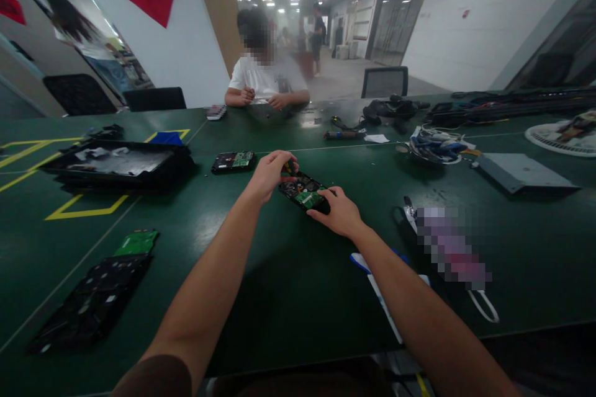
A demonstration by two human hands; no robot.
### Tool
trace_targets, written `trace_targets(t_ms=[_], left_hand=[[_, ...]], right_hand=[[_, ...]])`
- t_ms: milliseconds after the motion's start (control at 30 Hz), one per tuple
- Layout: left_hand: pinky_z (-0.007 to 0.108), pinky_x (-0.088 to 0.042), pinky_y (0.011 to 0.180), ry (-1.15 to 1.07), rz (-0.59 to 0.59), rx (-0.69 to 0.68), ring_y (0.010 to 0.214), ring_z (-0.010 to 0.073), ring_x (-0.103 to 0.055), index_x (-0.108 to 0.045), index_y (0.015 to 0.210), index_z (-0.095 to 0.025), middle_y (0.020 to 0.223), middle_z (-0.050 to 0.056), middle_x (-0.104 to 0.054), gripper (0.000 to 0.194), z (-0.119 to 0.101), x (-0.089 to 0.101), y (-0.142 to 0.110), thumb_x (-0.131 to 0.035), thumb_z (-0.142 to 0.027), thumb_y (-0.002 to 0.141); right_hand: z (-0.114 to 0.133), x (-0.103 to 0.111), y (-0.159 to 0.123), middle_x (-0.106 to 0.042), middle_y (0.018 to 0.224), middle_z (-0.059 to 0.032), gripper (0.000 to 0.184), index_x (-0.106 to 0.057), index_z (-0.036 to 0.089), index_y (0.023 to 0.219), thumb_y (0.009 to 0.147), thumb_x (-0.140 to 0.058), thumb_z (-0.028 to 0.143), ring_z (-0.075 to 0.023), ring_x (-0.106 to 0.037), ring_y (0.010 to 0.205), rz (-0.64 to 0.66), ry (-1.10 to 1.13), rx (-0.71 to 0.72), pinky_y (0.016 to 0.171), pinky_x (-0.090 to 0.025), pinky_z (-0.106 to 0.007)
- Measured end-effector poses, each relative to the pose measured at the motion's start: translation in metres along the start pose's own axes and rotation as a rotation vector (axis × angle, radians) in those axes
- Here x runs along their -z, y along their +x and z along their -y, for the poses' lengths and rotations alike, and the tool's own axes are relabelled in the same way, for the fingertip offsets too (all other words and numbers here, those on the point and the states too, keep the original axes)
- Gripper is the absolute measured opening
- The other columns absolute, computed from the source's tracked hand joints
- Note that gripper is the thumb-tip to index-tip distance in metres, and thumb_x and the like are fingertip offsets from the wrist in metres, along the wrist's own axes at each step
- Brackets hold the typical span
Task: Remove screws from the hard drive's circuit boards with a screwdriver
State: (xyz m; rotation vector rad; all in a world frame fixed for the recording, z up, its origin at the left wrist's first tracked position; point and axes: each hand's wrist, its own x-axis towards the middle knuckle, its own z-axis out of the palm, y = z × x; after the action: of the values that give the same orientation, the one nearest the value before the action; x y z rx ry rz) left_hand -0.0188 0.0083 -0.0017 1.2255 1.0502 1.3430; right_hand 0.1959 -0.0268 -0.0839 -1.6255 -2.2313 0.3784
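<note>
A black hard drive with a green circuit board lies tilted on the table between my hands. My right hand grips its right end, thumb at the near edge and fingers over the board. My left hand is closed above the far left end, around a short dark and yellow-green handle that looks like a screwdriver; its tip is hidden. Behind my left hand rests a similar drive, its green board facing up. At the near left lies a longer black part with a green board.
A black tray-like housing stands at the left. To the right are a cable bundle, a grey metal box and a blurred pouch. A blue-and-white item lies under my right forearm. Across the table sits a person.
</note>
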Motion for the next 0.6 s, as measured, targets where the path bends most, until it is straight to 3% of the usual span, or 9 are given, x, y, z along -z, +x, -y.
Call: trace_targets(t_ms=[233,600], left_hand=[[0.030,-0.057,0.063,0.025,0.021,-0.003,0.079,0.0186,-0.064,-0.067,0.083,-0.015,0.084,0.010,-0.068,0.023,-0.002,0.004,-0.003,-0.065,-0.038,0.081],[0.031,-0.056,0.061,0.022,0.045,-0.019,0.078,0.0196,-0.064,-0.067,0.084,-0.015,0.085,0.010,-0.068,0.028,0.004,0.005,-0.001,-0.064,-0.043,0.082]], right_hand=[[0.009,-0.004,0.000,-0.045,0.138,-0.0137,0.079,-0.051,0.028,0.137,0.076,-0.062,0.078,-0.0317,-0.059,0.111,-0.006,-0.061,-0.009,0.085,-0.051,-0.043],[0.012,-0.007,0.001,-0.048,0.130,-0.0133,0.075,-0.051,0.028,0.133,0.076,-0.065,0.074,-0.0293,-0.063,0.100,-0.020,-0.100,-0.023,0.078,-0.051,-0.039]])
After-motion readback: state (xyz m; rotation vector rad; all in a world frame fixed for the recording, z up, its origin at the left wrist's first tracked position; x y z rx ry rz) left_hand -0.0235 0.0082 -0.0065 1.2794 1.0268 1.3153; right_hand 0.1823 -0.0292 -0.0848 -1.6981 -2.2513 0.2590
